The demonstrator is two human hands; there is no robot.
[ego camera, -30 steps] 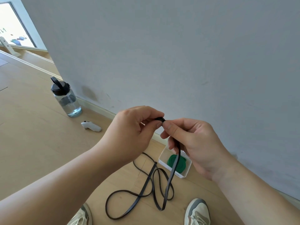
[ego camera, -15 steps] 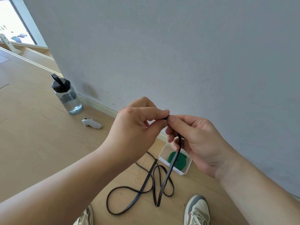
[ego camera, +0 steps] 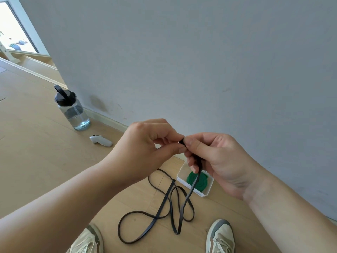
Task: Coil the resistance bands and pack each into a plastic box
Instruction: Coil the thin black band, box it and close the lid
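A long black resistance band (ego camera: 164, 203) trails in loose loops over the wooden floor. Its upper end is pinched between my left hand (ego camera: 145, 145) and my right hand (ego camera: 215, 159), which meet fingertip to fingertip above the floor. The start of a tiny roll shows black between the thumbs. From my right hand the band hangs straight down past a small white plastic box (ego camera: 204, 190). A coiled green band (ego camera: 197, 180) lies inside that box, which stands on the floor close to the wall.
A clear water bottle (ego camera: 73, 110) with a black lid stands by the skirting board at the left. A white controller (ego camera: 101, 140) lies on the floor beside it. My two shoes (ego camera: 220, 236) show at the bottom edge. A grey wall fills the right.
Both hands stay pinched together on the band's end while their fingers shift slightly. The loops on the floor have drawn in and moved a little.
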